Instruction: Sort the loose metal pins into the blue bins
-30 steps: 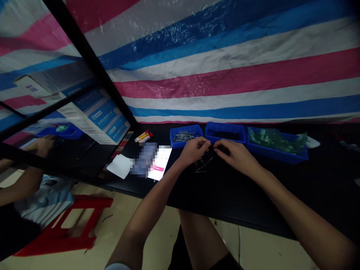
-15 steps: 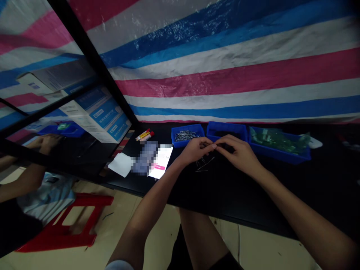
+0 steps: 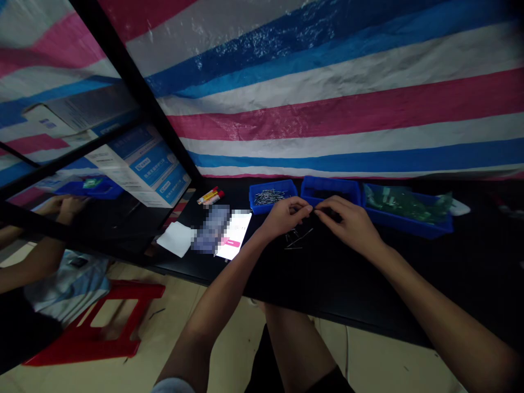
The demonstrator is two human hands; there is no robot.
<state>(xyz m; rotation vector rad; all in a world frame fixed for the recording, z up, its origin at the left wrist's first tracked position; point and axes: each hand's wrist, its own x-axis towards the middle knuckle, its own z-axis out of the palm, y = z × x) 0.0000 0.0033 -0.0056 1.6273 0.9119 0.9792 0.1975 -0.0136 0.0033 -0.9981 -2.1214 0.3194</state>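
Over the black table [image 3: 327, 289], my left hand [image 3: 287, 214] is closed, its thumb and fingertips pinched on something too small to make out. Close beside it on the right, my right hand [image 3: 343, 218] is also closed in a pinch; what it holds is too small to name. Several thin metal pins [image 3: 298, 240] lie on the table below my left hand. Behind my left hand a blue bin [image 3: 256, 209] holds many metal pins. A second blue bin [image 3: 329, 183] with dark contents is behind my right hand. A third blue bin [image 3: 429, 229] holds green plastic bags [image 3: 403, 203].
Left of my hands are a lit phone screen [image 3: 239, 229], a white paper [image 3: 177, 239] and red-yellow tubes [image 3: 210, 196]. Beyond a black frame [image 3: 135, 87], another person's hands [image 3: 67, 206] are over a table, near a red stool [image 3: 131, 322] and boxes [image 3: 147, 164].
My hands have moved slightly apart at the fingertips, leaving a narrow gap between them. The bins and the pins on the table look unmoved.
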